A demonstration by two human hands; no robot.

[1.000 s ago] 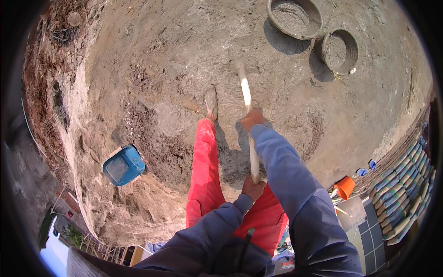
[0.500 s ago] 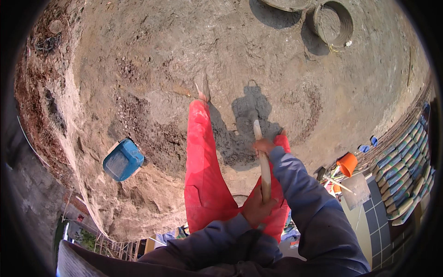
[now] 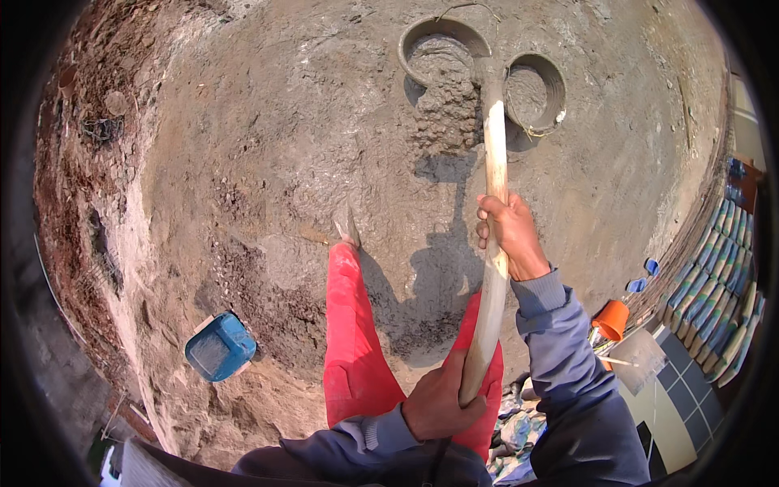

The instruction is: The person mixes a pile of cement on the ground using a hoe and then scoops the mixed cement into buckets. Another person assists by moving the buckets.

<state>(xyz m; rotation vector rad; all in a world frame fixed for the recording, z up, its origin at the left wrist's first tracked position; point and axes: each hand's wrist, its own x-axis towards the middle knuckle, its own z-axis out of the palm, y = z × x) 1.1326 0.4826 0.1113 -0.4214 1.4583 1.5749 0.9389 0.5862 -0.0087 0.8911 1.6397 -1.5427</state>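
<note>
Head view shows me a smooth, pale, slightly bowed wooden handle (image 3: 493, 294), its long axis running away from the body to a mud-caked far end between two round, mud-filled tubs (image 3: 557, 88). I see the left hand (image 3: 444, 406) clasping its butt and the right hand (image 3: 514, 235) wrapped around it higher up, the shaft extending beyond toward lumpy grey mud (image 3: 448, 109).

Blue tub (image 3: 219, 349) — 8 o'clock, tilted. Multicoloured stack (image 3: 718, 284) — 3 o'clock; orange bucket (image 3: 613, 318) nearer 4, tipped.

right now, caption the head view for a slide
Both hands grip a long wooden handle, lumpy grey mud and two round buckets beyond.
</note>
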